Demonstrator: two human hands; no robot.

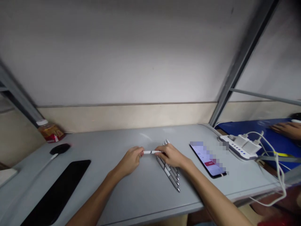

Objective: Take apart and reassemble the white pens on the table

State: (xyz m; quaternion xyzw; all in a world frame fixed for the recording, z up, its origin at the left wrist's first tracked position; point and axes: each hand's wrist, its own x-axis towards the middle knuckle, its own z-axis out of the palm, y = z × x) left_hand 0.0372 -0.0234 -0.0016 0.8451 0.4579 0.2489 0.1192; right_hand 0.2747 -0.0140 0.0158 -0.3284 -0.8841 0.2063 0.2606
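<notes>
Both of my hands hold one white pen (151, 152) level above the grey table (122, 194). My left hand (130, 160) pinches its left end and my right hand (171, 155) grips its right end, fingers curled. Beneath my right hand lie several silver-and-white pens (172, 177) side by side, pointing toward the table's front edge.
A phone (208, 159) with a lit screen lies to the right of the pens. A white power strip (241, 146) with chargers and cables sits further right. Another person's hand (285, 129) rests on a blue surface. At left are a black pad (56, 191), a black mouse (60, 148) and a small jar (50, 131).
</notes>
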